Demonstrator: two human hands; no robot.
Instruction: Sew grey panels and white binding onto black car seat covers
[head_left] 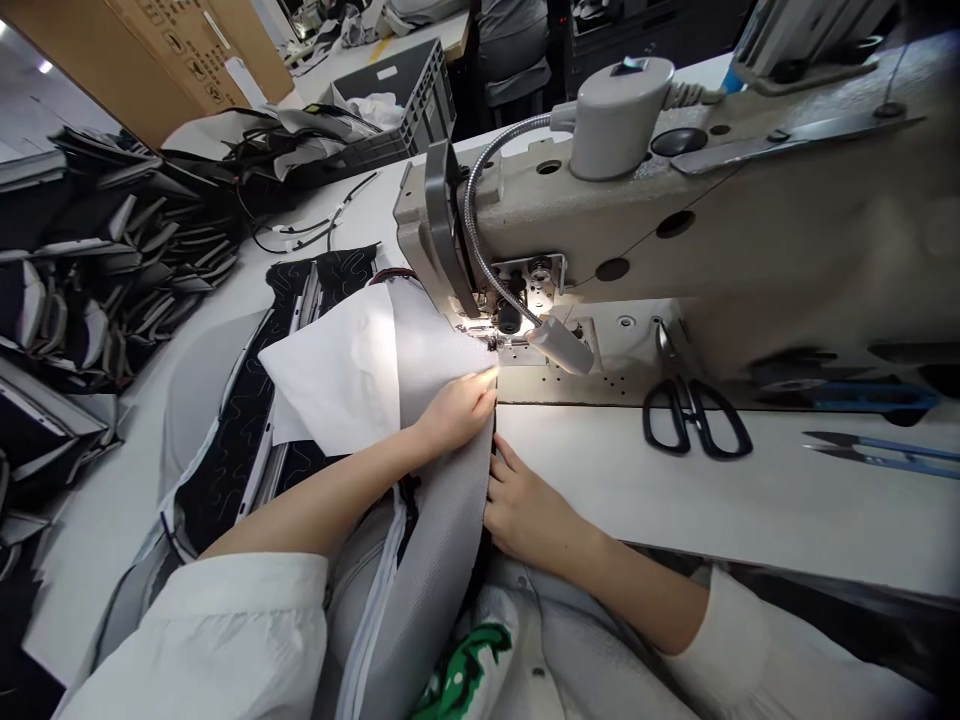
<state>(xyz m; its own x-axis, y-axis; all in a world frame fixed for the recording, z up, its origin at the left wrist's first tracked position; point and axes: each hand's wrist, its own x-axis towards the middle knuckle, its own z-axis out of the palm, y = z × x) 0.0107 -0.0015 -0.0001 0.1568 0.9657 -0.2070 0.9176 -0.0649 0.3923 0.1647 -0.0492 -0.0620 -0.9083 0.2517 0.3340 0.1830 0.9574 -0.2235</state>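
A grey mesh fabric panel (446, 500) with a dark edge runs under the needle area of a sewing machine (517, 310). Close in front of the presser foot, my left hand (457, 408) is closed on the panel near its right edge. Lower along that same edge, my right hand (529, 500) grips the fabric, its fingertips partly hidden beneath. A white sheet-like piece (337, 370) lies over the panel to the left of my left hand. Black quilted fabric (217, 480) with wavy stitching spreads farther left.
Black-handled scissors (694, 415) and blue thread snips (885, 450) lie on the right of the table. A bendable lamp (562, 345) hangs by the needle. Stacked dark fabric pieces (112, 250) fill the left. Behind stand a grey crate (420, 100) and a cardboard box (165, 60).
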